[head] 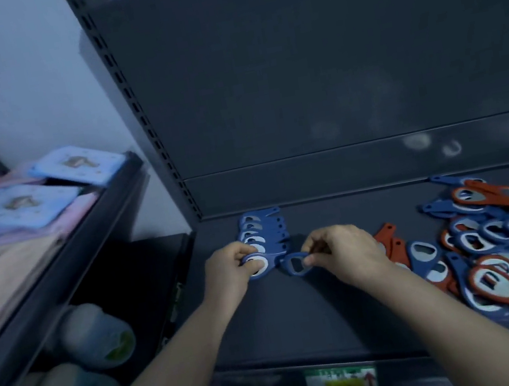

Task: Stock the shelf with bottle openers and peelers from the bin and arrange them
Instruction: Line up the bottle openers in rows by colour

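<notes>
A neat overlapping row of blue bottle openers [262, 230] runs from the back of the dark shelf [300, 313] toward me at its left side. My left hand [231, 272] pinches the nearest opener of that row [260, 267]. My right hand [345, 253] pinches another blue bottle opener [294, 265] by its ring, just right of the row's front end. A loose heap of blue and red openers [498, 246] lies on the right part of the shelf.
The shelf's back panel [328, 79] and slotted upright [139, 117] rise behind. A neighbouring rack on the left holds blue and pink flat packs [28, 200] above and pale bottles [98, 336] below. A price label [341, 380] sits on the shelf's front edge.
</notes>
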Action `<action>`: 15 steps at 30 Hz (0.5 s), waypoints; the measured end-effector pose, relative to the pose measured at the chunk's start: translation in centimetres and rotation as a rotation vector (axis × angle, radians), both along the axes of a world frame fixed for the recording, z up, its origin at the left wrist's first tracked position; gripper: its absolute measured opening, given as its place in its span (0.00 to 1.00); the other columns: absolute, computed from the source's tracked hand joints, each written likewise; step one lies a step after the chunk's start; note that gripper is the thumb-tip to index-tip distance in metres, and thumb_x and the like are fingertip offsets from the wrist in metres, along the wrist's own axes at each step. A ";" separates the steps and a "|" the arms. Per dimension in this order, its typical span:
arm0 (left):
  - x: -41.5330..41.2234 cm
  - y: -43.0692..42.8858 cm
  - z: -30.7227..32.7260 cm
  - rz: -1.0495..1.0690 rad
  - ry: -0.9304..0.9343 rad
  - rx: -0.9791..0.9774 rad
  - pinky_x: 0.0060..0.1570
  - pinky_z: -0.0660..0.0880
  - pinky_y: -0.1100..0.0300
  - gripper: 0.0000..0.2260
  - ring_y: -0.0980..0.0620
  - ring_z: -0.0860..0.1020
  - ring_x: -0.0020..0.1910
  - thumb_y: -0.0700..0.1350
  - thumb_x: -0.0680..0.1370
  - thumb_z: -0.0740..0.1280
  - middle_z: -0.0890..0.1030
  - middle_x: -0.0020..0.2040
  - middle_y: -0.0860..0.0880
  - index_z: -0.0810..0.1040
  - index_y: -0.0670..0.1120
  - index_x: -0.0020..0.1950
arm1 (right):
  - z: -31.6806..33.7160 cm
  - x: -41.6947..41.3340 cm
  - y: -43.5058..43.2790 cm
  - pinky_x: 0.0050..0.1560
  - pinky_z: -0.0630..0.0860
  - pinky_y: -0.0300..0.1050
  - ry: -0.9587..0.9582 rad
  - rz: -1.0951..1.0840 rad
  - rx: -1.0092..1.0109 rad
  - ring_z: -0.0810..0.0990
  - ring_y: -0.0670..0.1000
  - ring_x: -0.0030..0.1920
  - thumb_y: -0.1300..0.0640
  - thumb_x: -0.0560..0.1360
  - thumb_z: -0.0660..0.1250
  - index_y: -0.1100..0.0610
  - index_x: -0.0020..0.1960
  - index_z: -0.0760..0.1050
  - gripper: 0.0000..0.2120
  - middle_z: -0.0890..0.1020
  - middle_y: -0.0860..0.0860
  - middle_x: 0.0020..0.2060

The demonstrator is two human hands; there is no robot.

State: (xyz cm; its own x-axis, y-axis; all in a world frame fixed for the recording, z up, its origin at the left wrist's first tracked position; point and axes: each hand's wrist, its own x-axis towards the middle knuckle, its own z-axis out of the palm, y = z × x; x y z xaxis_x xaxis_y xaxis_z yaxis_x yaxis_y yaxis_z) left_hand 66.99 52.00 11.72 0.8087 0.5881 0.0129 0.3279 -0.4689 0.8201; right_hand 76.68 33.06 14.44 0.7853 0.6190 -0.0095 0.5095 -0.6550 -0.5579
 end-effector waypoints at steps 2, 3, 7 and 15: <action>0.5 0.8 -0.4 -0.038 -0.023 0.034 0.39 0.70 0.76 0.09 0.59 0.79 0.38 0.39 0.69 0.77 0.81 0.40 0.54 0.84 0.46 0.46 | -0.1 -0.6 0.9 0.46 0.71 0.40 0.005 -0.012 -0.004 0.79 0.44 0.48 0.47 0.70 0.72 0.44 0.46 0.80 0.05 0.82 0.40 0.41; 0.9 1.1 -0.5 -0.052 -0.019 0.097 0.39 0.69 0.77 0.10 0.62 0.77 0.38 0.39 0.69 0.77 0.79 0.40 0.54 0.84 0.46 0.48 | -0.1 -0.9 1.4 0.45 0.70 0.40 0.005 -0.019 -0.002 0.79 0.44 0.47 0.47 0.70 0.73 0.45 0.46 0.80 0.06 0.81 0.40 0.41; 1.2 2.1 -1.0 -0.068 -0.076 0.202 0.39 0.67 0.80 0.15 0.63 0.73 0.36 0.39 0.66 0.79 0.75 0.42 0.53 0.83 0.44 0.51 | -0.4 -2.1 3.4 0.43 0.68 0.38 0.038 -0.040 0.024 0.77 0.43 0.43 0.48 0.70 0.73 0.45 0.45 0.80 0.05 0.80 0.40 0.37; -0.8 5.0 -1.9 0.035 -0.194 0.281 0.50 0.76 0.58 0.06 0.52 0.79 0.44 0.37 0.74 0.71 0.80 0.46 0.49 0.81 0.43 0.50 | -1.5 -3.0 7.9 0.49 0.72 0.42 -0.044 -0.058 0.001 0.78 0.46 0.49 0.47 0.71 0.72 0.46 0.49 0.79 0.08 0.82 0.42 0.43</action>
State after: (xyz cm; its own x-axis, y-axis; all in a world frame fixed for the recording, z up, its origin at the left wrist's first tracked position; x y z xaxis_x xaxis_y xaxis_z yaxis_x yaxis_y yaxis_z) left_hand 66.18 57.03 9.85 0.7548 0.5671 0.3296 0.1986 -0.6765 0.7091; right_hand 73.69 40.93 12.92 0.8194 0.5726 0.0265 0.4951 -0.6837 -0.5362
